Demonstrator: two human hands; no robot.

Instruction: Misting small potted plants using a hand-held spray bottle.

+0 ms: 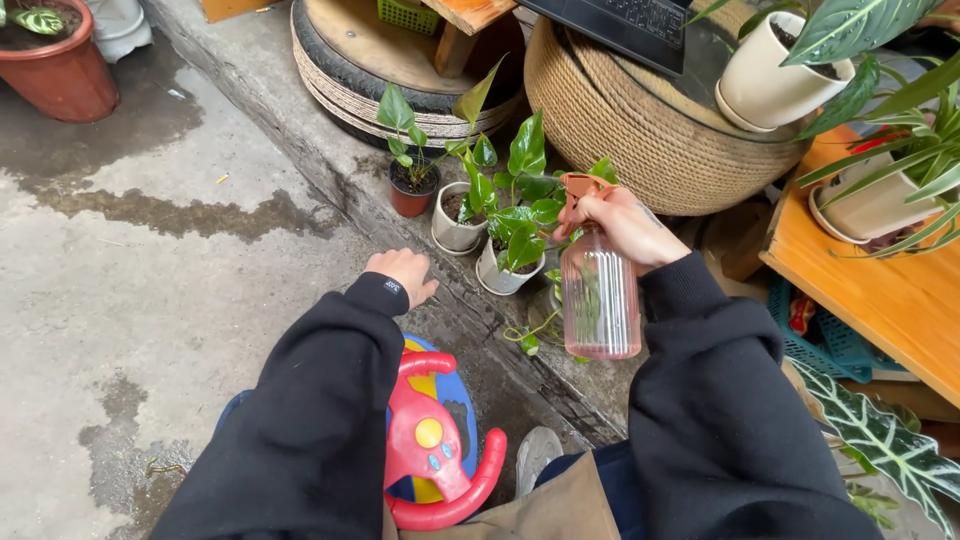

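My right hand (pixel 625 225) sits right of centre in the frame, fingers wrapped tight around the neck and trigger head of a pink translucent spray bottle (pixel 598 295), which hangs upright below my grip with its nozzle turned toward the small potted plants (pixel 495 215) in the upper middle. My left hand (pixel 405 272) rests lower and to the left, fingers loosely curled and holding nothing, just above the wet concrete floor (pixel 150 280) beside the raised curb (pixel 330 160).

The three little pots stand close together on that curb (a red one, then two white ones), leaves overlapping, and the bottle hangs just beside the nearest white pot. If I swing it carelessly, I judge it could knock that pot off the edge. The floor looks damp in patches, so more spray might make it slick under the red toy steering wheel (pixel 435 450) at the bottom centre, which I seem to be perched over.
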